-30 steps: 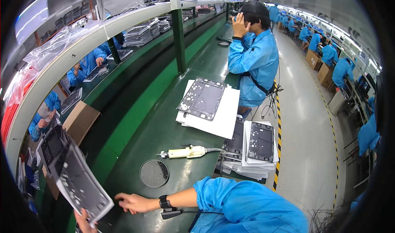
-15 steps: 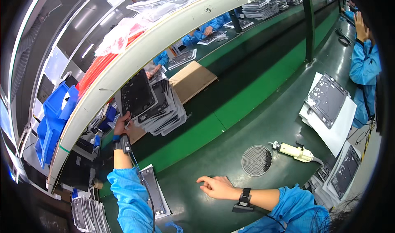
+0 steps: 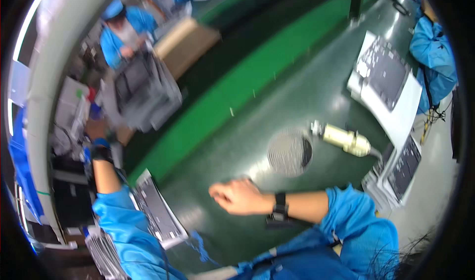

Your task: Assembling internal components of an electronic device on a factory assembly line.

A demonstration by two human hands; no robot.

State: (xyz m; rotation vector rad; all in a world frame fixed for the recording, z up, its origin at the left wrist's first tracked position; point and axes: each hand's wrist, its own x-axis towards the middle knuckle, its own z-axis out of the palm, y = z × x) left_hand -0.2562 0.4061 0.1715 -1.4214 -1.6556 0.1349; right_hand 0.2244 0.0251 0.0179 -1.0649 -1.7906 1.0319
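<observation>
My left hand [image 3: 98, 130] reaches to the left beside a stack of dark flat panels [image 3: 143, 94] with pale sheets between them. Motion blurs its fingers, so whether it grips a panel is unclear. My right hand [image 3: 240, 196] rests low over the green bench [image 3: 222, 240], fingers loosely bent and a little apart, with nothing seen in it. A black strap circles the right wrist. Beyond this hand lies a round perforated disc [image 3: 290, 152], and right of it a cream powered screwdriver [image 3: 344, 139]. Near my left forearm a dark panel [image 3: 157, 208] lies on a white sheet.
More dark panels [image 3: 383, 72] lie on white sheets at the right, with another panel [image 3: 404, 168] below them. A brown board [image 3: 185, 45] stands behind the stack. Across the bench is a person in blue [image 3: 128, 30]; another blue sleeve [image 3: 433, 57] shows at far right.
The view has swung, blurring the far left. The panel my left hand held up at the stack no longer shows clearly in it. A person behind the stack has come into sight.
</observation>
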